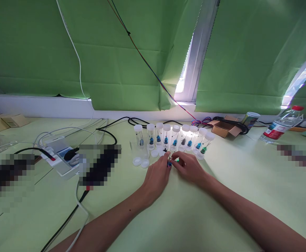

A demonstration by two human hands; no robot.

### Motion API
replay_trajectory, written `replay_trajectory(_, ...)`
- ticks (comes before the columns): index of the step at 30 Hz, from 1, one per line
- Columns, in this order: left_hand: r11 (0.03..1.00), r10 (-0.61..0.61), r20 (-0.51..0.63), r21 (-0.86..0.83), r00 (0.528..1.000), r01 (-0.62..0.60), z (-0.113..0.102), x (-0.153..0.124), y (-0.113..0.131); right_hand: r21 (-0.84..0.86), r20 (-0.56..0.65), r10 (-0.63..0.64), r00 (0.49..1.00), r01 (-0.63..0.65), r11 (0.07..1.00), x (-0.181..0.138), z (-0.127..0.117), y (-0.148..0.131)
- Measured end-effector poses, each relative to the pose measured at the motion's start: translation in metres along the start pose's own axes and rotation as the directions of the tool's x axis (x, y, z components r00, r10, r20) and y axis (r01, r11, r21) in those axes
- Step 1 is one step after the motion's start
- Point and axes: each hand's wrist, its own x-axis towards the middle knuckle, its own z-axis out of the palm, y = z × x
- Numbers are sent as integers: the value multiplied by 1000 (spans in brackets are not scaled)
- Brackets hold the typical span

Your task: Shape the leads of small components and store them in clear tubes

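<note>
My left hand is closed in a pinch around a small blue piece with a thin stem, just above the table. From the other side, the fingertips of my right hand meet at its stem; whether they grip it is too small to make out. A tiny green bit shows under my right fingers. Behind both hands, several clear white-capped vials stand in a curved row, each with a small blue, green or dark stemmed piece inside. Loose white caps lie left of my hands, beside clear uncapped vials.
A white power strip with plugs and cables lies on the left of the pale green table. An opened cardboard box, a can and a water bottle are at the back right. Black cable runs behind the vials.
</note>
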Motion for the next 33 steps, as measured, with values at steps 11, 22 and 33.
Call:
replay_trajectory(11, 997, 75, -230, 42, 970, -67, -14, -5, 15, -34, -35, 27, 999, -28, 999, 2, -7, -5)
replay_trajectory(22, 939, 47, -664, 284, 746, 194, -114, 5, 13, -30, -264, 67, 962, -77, 997, 5, -8, 2)
replay_trajectory(33, 719, -598, 49, 474, 800, 508, -115, -12, -72, -20, -235, 94, 967, -101, 995, 5, -6, 2)
